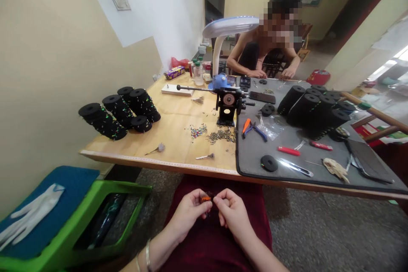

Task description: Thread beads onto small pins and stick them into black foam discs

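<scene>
Above my dark red lap, my two hands meet in front of the table edge. My left hand [194, 208] pinches a small orange piece [206, 199] between thumb and fingers; it is too small to name. Against its right end, my right hand [231, 210] has thumb and forefinger pressed together. Whatever lies in that pinch is hidden. On the table ahead are piles of small brass-coloured bits [221, 136] and multicoloured beads [198, 131]. Behind them stands a black metal device [227, 106] with a round dial and a long rod.
Stacks of black foam spools stand left [110, 121] and right [307, 106]. Pliers [253, 131], a red-handled tool [288, 151] and tweezers [296, 167] lie on the grey mat [277, 136]. Opposite sits another person [261, 46] behind a lamp [231, 25]. A green stool [127, 229] is at left.
</scene>
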`<state>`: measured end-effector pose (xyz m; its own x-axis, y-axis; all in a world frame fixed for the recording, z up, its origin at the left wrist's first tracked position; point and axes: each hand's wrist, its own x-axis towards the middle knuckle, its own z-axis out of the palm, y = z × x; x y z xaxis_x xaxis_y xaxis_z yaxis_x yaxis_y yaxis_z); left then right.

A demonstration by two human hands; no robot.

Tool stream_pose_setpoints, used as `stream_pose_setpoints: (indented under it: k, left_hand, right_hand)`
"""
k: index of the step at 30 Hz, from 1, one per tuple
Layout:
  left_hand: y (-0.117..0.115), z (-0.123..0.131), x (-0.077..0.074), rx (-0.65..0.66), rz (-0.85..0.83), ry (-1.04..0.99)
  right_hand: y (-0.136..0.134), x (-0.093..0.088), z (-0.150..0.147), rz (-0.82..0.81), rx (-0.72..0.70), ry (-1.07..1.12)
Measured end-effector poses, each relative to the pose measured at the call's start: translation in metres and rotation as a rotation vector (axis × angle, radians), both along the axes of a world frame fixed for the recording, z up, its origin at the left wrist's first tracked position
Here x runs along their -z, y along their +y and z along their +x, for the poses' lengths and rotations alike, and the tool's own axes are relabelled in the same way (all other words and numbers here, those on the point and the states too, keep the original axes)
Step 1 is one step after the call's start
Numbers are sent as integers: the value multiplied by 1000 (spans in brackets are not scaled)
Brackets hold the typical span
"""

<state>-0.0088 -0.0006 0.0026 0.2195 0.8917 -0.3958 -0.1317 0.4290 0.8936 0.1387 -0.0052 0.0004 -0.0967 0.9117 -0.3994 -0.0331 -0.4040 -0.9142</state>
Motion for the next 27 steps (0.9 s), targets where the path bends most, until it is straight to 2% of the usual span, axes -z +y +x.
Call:
stream_pose_setpoints:
  k: [13,20,27]
  left_hand:
    - [-1,6,8,-43,100,162]
    - [-1,7,6,-75,97,180]
    - [-1,7,3,-94,105,205]
  right_hand:
    - [5,15,-3,132,-69,-127]
    - [6,14,-1,130,-90,-119]
    - [4,10,-1,211,-71,-214]
